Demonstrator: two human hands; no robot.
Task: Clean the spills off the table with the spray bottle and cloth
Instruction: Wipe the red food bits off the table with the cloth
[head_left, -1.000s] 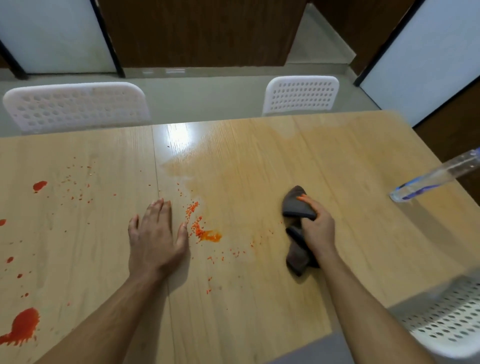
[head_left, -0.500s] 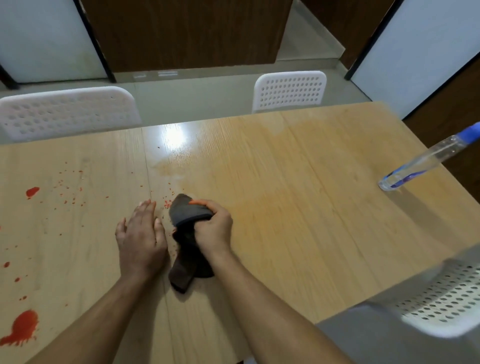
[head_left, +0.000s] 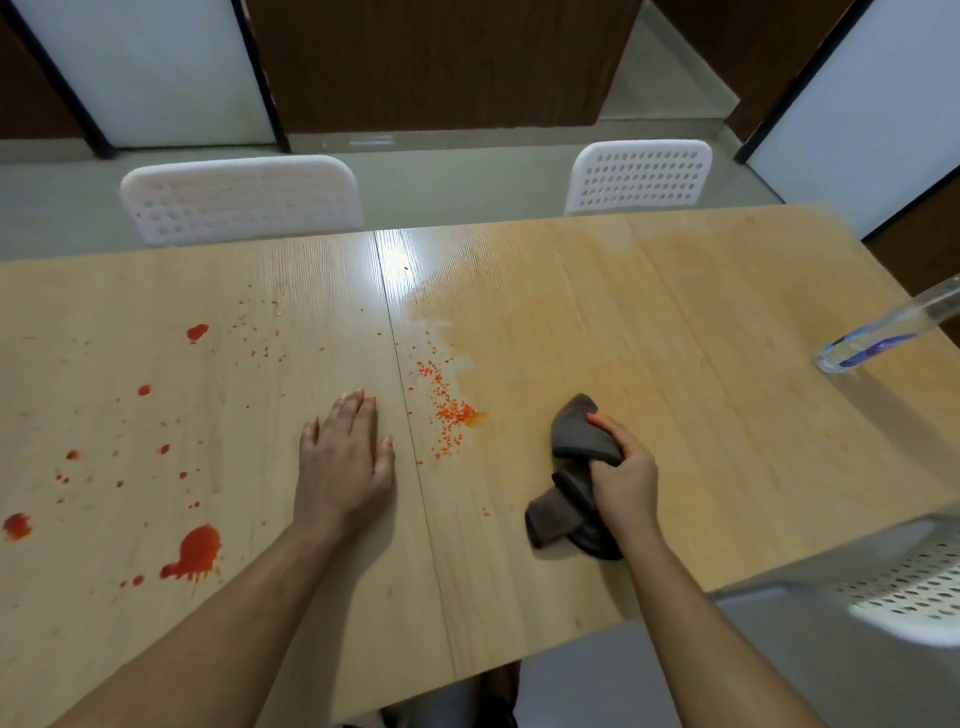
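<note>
Wiping red spills with a soft cloth

Bunched in the right hand (head_left: 626, 483), its fingers curled round it, the dark cloth (head_left: 574, 483) lies near the counter's (head_left: 675, 322) front edge; it looks limp and light. Left hand (head_left: 345, 462) rests flat, fingers straight. Red spills (head_left: 193, 552) dot the left half; the spray bottle (head_left: 883, 340) stands at the right edge. White chairs (head_left: 241, 200) line the far side.

The right hand (head_left: 626, 483) has swept the cloth (head_left: 574, 478) back rightward, off the orange specks (head_left: 447, 410), which show again.
</note>
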